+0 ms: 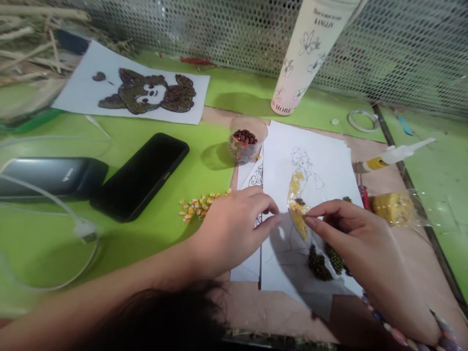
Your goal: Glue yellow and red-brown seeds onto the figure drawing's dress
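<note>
My left hand (234,229) curls loosely at the edge of the paper sheet (303,141), and my right hand (365,248) pinches in over the corn-covered dress (298,219) of the drawn figure. I cannot tell whether either hand holds a kernel. Loose corn kernels (199,207) lie just beyond my left hand on the green desk (146,243).
</note>
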A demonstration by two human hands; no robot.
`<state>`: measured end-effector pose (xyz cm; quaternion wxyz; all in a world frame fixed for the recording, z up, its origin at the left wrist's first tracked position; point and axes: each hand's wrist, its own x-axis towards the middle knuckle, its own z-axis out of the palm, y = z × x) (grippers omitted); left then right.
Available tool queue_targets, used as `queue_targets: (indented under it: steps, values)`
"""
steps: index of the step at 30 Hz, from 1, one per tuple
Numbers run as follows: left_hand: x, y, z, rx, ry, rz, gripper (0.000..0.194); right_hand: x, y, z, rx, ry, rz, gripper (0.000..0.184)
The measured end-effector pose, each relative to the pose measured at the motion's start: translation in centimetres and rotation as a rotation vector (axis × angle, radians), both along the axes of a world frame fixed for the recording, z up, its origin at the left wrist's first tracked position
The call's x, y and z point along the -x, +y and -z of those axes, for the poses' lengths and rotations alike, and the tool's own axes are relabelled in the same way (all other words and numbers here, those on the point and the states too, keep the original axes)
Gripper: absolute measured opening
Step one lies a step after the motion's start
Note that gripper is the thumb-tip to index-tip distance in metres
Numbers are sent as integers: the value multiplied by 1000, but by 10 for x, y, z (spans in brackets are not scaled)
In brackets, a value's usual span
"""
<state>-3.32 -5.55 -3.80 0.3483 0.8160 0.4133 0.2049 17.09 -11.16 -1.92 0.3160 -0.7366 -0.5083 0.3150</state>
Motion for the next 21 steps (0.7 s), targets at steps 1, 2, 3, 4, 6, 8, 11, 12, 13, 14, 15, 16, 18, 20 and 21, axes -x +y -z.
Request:
queue_targets:
  steps: [1, 2, 3, 4, 6, 8, 11, 12, 13, 14, 15, 16, 18, 20, 21]
  values:
    - [-4, 0, -3, 69, -31, -16, 11, 1, -1, -1, -10, 1, 14, 20]
    - [-8, -1, -6, 135, -65, -39, 11, 2, -2, -1, -20, -4, 23, 21]
    - [-12, -2, -8, 196, -97, -63, 12, 3, -3, -1, -31, -11, 27, 21]
    - [-16, -3, -10, 247, -127, -84, 12, 4, -5, -1, -41, -17, 25, 22]
    - [-23, -5, -13, 324, -166, -110, 12, 5, -8, 0, -58, -17, 21, 23]
    - [-29, -5, -14, 373, -180, -118, 12, 5, -11, 1, -73, -16, 11, 23]
    - [-34, -3, -14, 452, -187, -121, 13, 2, -14, 4, -96, -33, -28, 24]
    - [-35, -1, -14, 482, -185, -124, 14, 0, -15, 5, -111, -49, -50, 24]
    - [-36, 0, -14, 510, -182, -123, 14, -1, -16, 6, -134, -73, -73, 23]
    - [-36, 2, -14, 533, -179, -119, 14, -2, -16, 6, -168, -109, -100, 21]
    - [-37, 3, -14, 550, -175, -109, 13, -3, -17, 6, -214, -153, -134, 19]
    - [-37, 4, -14, 566, -171, -93, 13, -3, -17, 6, -271, -201, -171, 16]
    - [-36, 7, -13, 598, -170, -56, 13, -4, -17, 6, -394, -302, -251, 11]
    - [-36, 8, -12, 635, -166, -34, 13, -5, -17, 5, -494, -393, -325, 8]
    - [-36, 9, -12, 651, -160, -28, 14, -5, -17, 6, -531, -430, -356, 8]
